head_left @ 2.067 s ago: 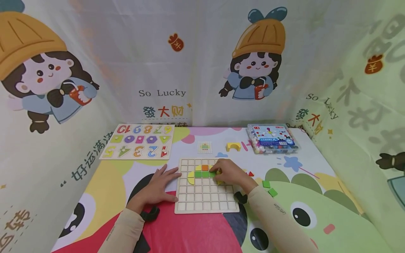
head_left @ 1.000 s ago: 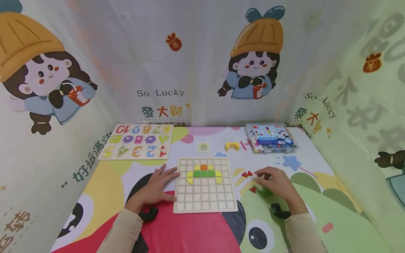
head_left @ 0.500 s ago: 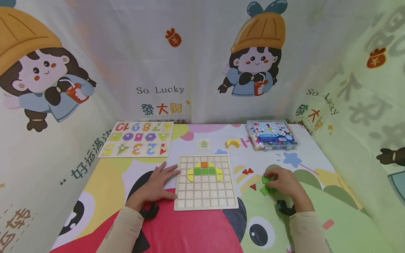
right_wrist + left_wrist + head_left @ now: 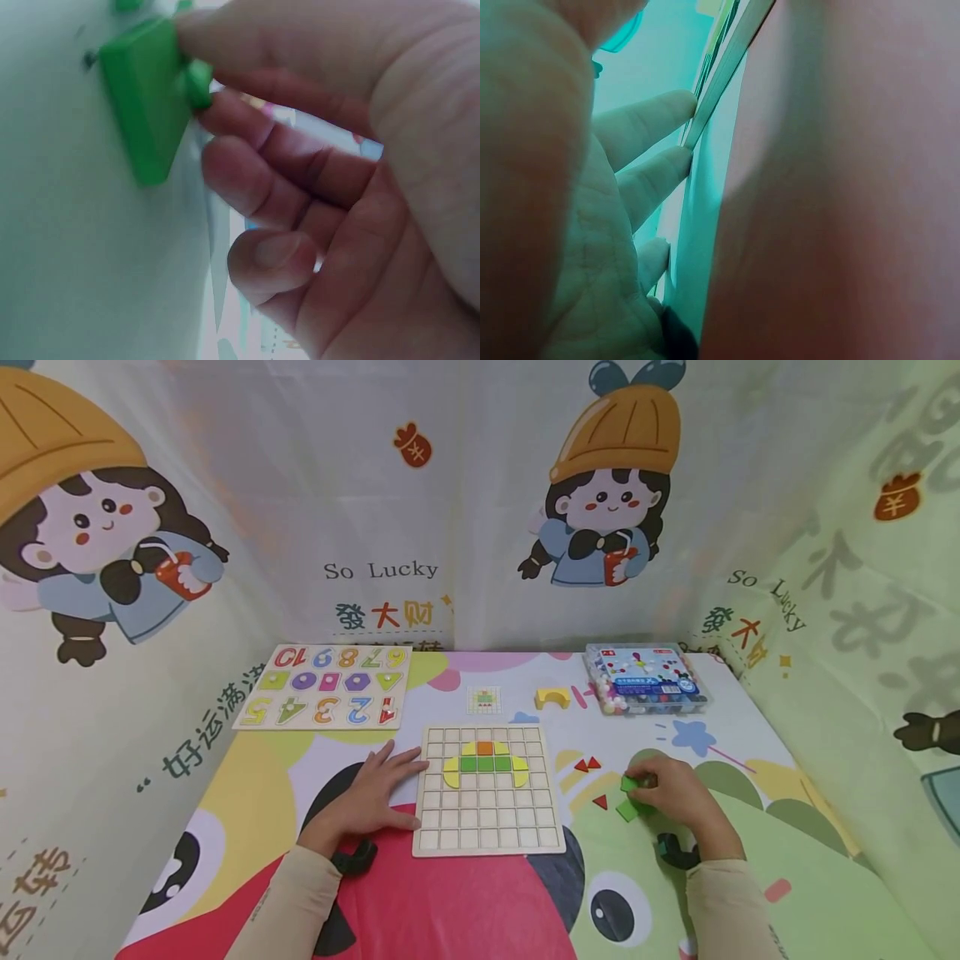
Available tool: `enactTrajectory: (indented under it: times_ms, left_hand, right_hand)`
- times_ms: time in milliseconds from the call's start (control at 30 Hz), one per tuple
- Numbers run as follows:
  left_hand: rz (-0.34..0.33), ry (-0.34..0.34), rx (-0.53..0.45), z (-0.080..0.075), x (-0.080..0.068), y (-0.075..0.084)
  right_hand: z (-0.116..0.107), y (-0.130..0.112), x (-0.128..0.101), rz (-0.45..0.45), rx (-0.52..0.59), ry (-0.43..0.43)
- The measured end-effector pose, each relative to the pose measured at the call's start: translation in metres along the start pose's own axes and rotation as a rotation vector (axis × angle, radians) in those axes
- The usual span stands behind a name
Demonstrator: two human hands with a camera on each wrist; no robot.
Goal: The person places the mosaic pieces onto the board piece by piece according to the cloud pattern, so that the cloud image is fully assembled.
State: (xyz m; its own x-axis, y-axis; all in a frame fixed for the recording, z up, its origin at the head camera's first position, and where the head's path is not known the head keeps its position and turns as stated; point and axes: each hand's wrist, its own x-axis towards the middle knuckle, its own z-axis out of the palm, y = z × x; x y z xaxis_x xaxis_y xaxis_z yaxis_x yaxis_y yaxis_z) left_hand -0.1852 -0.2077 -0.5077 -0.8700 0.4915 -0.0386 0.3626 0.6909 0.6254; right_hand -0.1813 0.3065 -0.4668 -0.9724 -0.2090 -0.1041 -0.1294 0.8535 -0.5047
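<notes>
A wooden grid board (image 4: 487,827) lies in the middle of the mat. It carries an orange square (image 4: 485,747), a row of green squares (image 4: 485,764) and yellow curved pieces (image 4: 451,772). My left hand (image 4: 401,777) lies flat on the mat, its straight fingers (image 4: 656,124) against the board's left edge (image 4: 724,64). My right hand (image 4: 639,782) is right of the board, fingers curled, and pinches a green square tile (image 4: 628,784) at its edge (image 4: 142,97). A second green tile (image 4: 626,811) lies just below it.
Three red triangles (image 4: 587,765) lie between the board and my right hand. At the back are a number puzzle board (image 4: 326,687), a small pattern card (image 4: 483,699), a yellow arch block (image 4: 552,697) and a clear box of beads (image 4: 647,679). Printed cloth walls enclose the table.
My right hand left the grid board, moved right past the red triangles and closed its fingers on the green tile. The left hand has stayed at the board's edge.
</notes>
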Motion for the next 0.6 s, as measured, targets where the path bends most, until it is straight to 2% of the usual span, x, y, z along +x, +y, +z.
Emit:
enactTrajectory:
  times_ms: [167, 300, 433, 600]
  left_hand:
    - [0.002, 0.004, 0.007, 0.001, 0.001, 0.000]
    - [0.006, 0.007, 0.002, 0.002, 0.001, -0.001]
    - [-0.005, 0.005, 0.004, 0.003, 0.000, -0.003]
    - [-0.003, 0.011, 0.006, 0.003, 0.000, -0.005]
  right_hand:
    - [0.000, 0.000, 0.001, -0.023, -0.030, 0.007]
    - [0.001, -0.002, 0.000, -0.061, -0.047, 0.058]
    - [0.003, -0.009, 0.002, -0.141, -0.040, 0.117]
    - [0.005, -0.030, 0.012, -0.258, -0.008, 0.146]
